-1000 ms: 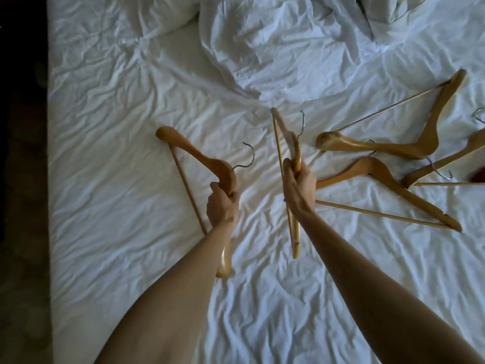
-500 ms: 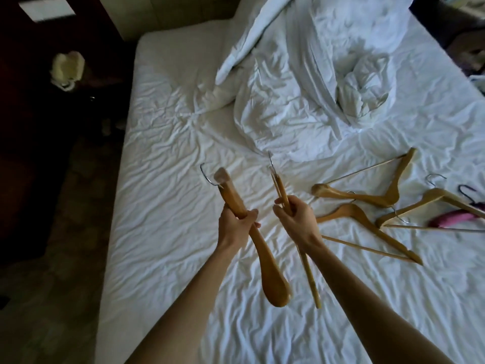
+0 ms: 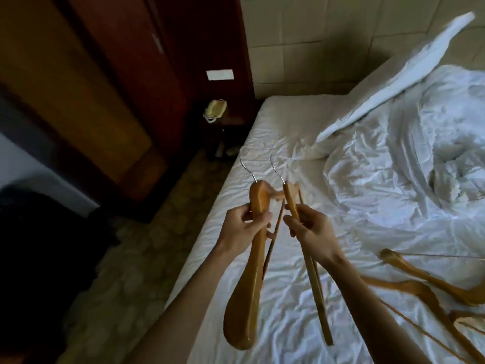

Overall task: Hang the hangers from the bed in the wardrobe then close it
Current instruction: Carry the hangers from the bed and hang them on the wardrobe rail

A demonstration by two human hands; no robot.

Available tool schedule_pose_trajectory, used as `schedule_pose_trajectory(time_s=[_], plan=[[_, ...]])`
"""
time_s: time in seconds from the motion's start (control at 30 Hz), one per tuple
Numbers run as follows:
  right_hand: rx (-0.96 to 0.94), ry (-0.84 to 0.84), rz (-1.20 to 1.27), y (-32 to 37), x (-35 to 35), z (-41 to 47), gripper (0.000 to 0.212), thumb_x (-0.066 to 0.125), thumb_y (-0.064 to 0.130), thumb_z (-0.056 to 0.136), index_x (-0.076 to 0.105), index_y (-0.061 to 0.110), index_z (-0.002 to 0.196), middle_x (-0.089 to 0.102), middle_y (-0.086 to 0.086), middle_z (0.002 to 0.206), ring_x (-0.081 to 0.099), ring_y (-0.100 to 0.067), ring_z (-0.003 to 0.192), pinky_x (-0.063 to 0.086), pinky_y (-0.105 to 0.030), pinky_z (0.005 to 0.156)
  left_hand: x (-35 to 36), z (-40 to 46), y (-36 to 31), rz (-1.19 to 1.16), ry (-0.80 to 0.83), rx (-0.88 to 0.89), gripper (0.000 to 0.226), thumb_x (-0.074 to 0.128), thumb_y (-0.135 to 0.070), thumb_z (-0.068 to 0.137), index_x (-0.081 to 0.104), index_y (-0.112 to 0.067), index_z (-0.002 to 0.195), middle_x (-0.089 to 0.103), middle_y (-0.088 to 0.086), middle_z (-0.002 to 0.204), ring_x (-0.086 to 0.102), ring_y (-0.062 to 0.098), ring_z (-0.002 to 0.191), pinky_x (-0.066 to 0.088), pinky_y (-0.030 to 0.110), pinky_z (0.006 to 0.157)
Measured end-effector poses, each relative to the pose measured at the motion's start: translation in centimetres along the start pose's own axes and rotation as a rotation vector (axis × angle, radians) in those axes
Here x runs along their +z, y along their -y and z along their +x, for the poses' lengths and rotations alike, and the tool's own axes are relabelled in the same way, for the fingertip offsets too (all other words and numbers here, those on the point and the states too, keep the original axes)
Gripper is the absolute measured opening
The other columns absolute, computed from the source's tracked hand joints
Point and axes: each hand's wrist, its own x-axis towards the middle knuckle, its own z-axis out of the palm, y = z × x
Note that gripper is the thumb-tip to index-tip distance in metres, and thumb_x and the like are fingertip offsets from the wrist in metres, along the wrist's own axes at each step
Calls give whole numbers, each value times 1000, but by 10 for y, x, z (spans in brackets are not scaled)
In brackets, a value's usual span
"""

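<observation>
The left hand (image 3: 242, 227) is wrapped round the neck of a broad light-brown wooden hanger (image 3: 246, 279), thumb across its front, holding it edge-on above the bed's edge with its silver hook (image 3: 246, 166) pointing up and away. The right hand (image 3: 311, 231) pinches a slimmer light-brown wooden hanger (image 3: 313, 279), also edge-on, just beside the first, hook uppermost. Behind both lies the white, creased bed sheet (image 3: 328, 211). At least 2 more wooden hangers (image 3: 420, 285) lie on the sheet at lower right. A rumpled white duvet (image 3: 433, 153) is heaped further back. Dark reddish-brown wooden wardrobe panels (image 3: 118, 74) stand at left, beyond a strip of patterned floor (image 3: 126, 271).
</observation>
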Motion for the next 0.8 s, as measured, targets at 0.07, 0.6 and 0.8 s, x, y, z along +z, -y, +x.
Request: schedule_pose_trajectory(time_s=[0.07, 0.6, 0.8], plan=[[-76, 54, -6, 32, 29, 3, 4, 64, 21, 96, 68, 22, 95, 61, 7, 64, 57, -3, 59, 45, -16, 58, -35, -25, -9, -19, -121, -4, 8, 72, -25, 92, 71, -18, 95, 77, 6, 88, 77, 22, 74, 59, 24, 60], [-442, 697, 141, 266, 466, -124, 13, 63, 21, 97, 67, 10, 102, 59, -7, 68, 54, -16, 60, 49, -25, 60, -423, -318, 9, -156, -1027, 33, 14, 75, -11, 87, 70, -3, 97, 70, 5, 73, 69, 17, 55, 60, 29, 58], [-421, 873, 200, 321, 673, -212, 9, 63, 23, 96, 70, 23, 103, 63, 4, 66, 59, -5, 60, 49, -16, 59, -598, -437, 61, -150, -1171, 14, 15, 75, -11, 86, 67, -11, 99, 72, 7, 77, 69, 18, 56, 60, 28, 57]])
